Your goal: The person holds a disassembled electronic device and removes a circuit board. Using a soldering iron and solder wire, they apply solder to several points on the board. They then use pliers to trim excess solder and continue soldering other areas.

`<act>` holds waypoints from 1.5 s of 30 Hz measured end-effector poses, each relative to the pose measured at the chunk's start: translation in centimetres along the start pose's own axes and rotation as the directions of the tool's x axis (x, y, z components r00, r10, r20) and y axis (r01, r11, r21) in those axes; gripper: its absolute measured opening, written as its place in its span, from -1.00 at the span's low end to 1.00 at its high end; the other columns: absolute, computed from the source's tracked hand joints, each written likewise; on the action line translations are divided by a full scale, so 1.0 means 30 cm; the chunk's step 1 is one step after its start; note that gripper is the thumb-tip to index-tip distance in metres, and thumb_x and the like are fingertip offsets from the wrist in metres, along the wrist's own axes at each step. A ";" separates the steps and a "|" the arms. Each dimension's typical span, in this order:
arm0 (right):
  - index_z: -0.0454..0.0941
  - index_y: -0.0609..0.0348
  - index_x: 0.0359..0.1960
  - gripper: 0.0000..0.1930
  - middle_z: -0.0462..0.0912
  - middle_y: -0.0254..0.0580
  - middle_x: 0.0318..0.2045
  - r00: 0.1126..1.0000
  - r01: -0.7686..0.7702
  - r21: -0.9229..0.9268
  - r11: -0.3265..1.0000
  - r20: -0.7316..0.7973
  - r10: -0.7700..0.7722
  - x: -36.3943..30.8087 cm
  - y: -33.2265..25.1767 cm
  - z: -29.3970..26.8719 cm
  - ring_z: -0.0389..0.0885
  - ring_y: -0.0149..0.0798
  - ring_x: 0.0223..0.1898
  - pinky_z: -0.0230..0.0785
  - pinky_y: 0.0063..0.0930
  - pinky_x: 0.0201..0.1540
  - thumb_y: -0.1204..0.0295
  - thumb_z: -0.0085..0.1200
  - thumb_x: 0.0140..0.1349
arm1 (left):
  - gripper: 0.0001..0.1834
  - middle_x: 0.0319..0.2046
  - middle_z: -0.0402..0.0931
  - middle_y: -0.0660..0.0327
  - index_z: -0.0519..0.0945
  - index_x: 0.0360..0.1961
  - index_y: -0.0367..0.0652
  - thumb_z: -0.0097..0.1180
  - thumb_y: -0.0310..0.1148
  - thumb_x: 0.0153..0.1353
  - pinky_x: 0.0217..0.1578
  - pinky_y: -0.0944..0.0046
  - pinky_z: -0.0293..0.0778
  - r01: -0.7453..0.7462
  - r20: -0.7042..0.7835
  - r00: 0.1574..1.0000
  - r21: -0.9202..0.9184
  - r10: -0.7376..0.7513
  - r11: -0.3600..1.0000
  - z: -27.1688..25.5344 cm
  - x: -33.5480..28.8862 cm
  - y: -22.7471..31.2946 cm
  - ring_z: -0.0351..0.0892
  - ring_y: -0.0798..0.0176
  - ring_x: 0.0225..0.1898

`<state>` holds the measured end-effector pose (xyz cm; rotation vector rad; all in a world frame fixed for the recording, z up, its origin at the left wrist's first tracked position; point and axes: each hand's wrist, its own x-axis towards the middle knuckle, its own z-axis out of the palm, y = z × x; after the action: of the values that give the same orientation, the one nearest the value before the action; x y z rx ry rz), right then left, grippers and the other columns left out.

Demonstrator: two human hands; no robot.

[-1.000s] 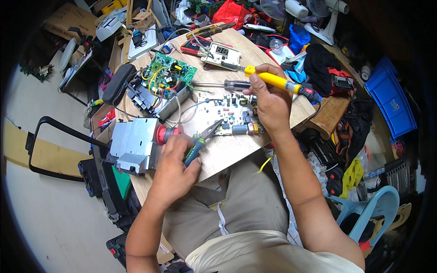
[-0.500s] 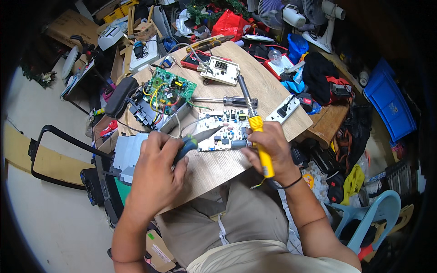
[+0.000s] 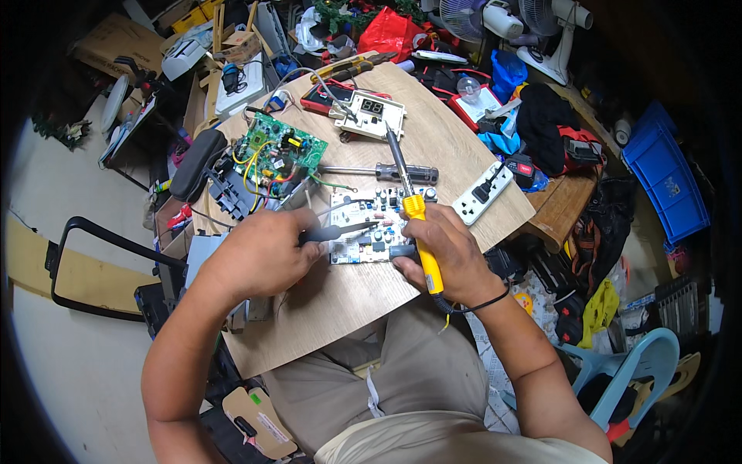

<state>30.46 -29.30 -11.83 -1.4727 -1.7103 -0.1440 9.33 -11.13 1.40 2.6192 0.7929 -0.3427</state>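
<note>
On the wooden table lies a pale circuit board (image 3: 359, 251) crowded with small components. My left hand (image 3: 267, 251) is closed around long-nose pliers (image 3: 352, 230), their dark pointed jaws lying over the middle of this board. Wrapped round the yellow handle of a soldering iron (image 3: 430, 264) is my right hand (image 3: 452, 251), at the board's right edge. The iron's metal shaft points away from me, past the board toward a white display panel (image 3: 367, 116). Beyond the board rests a screwdriver (image 3: 406, 172). A green circuit board (image 3: 282, 147) with coloured wires stands to the left.
A white power strip (image 3: 483, 193) with a black plug lies at the table's right edge. Left of the green board is a dark case (image 3: 199, 165). Farther back are a red-and-black meter (image 3: 321, 98) and yellow-handled pliers (image 3: 348, 68). A blue crate (image 3: 668, 174) stands far right.
My left hand has turned, its elbow swinging outward, and the pliers now lie flatter over the board. The soldering iron has shifted slightly left with my right hand.
</note>
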 end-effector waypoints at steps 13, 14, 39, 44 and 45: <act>0.48 0.03 0.09 -0.42 0.50 -0.02 -0.22 1.000 -0.024 0.089 0.996 -0.009 0.025 -0.014 0.011 0.007 0.52 0.14 -0.16 0.43 0.00 -0.04 0.49 0.47 0.02 | -0.68 -0.23 0.72 -0.12 0.68 -0.06 -0.25 0.24 -0.20 0.35 -0.02 -0.03 0.55 0.072 0.201 0.978 -0.056 -0.060 0.996 -0.081 0.078 -0.029 0.71 -0.17 -0.11; 0.48 0.03 0.09 -0.43 0.50 -0.02 -0.22 1.000 -0.023 0.091 0.996 -0.010 0.024 -0.014 0.011 0.006 0.52 0.14 -0.16 0.43 0.00 -0.04 0.49 0.47 0.02 | -0.69 -0.25 0.73 -0.07 0.68 -0.03 -0.25 0.24 -0.24 0.36 -0.06 0.02 0.56 0.081 0.212 0.975 -0.042 -0.070 0.996 -0.085 0.082 -0.026 0.74 -0.08 -0.16; 0.53 0.02 -0.01 -0.51 0.49 -0.08 -0.22 0.999 -0.024 0.129 0.991 -0.028 0.027 -0.017 0.016 0.011 0.51 0.09 -0.17 0.42 0.01 -0.03 0.49 0.47 0.02 | -0.60 -0.32 0.68 -0.20 0.63 -0.04 -0.29 0.16 -0.17 0.27 -0.01 -0.11 0.60 -0.012 0.392 0.904 0.421 -0.171 0.907 -0.162 0.173 0.196 0.73 -0.24 -0.15; 0.53 -0.01 -0.02 -0.52 0.48 -0.08 -0.20 0.999 0.019 0.115 0.993 -0.050 -0.013 -0.032 0.019 0.007 0.50 0.08 -0.14 0.43 0.08 0.08 0.48 0.48 0.03 | -0.49 -0.06 0.63 -0.25 0.53 0.20 -0.32 0.16 -0.18 0.37 0.13 -0.10 0.52 0.017 0.207 0.978 0.107 -0.039 0.994 -0.081 0.044 0.083 0.62 -0.28 0.06; 0.52 -0.02 -0.01 -0.52 0.48 -0.08 -0.19 0.998 0.027 0.112 0.993 -0.056 -0.021 -0.035 0.019 0.007 0.50 0.08 -0.13 0.44 0.09 0.12 0.47 0.48 0.04 | -0.45 -0.01 0.61 -0.26 0.50 0.26 -0.34 0.15 -0.17 0.39 0.15 -0.10 0.49 0.026 0.130 0.991 0.070 -0.035 0.997 -0.049 -0.002 0.067 0.59 -0.29 0.10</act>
<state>30.78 -29.81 -12.88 -1.3541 -1.6660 -0.0983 10.62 -12.08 3.32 2.6171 0.7909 -0.5532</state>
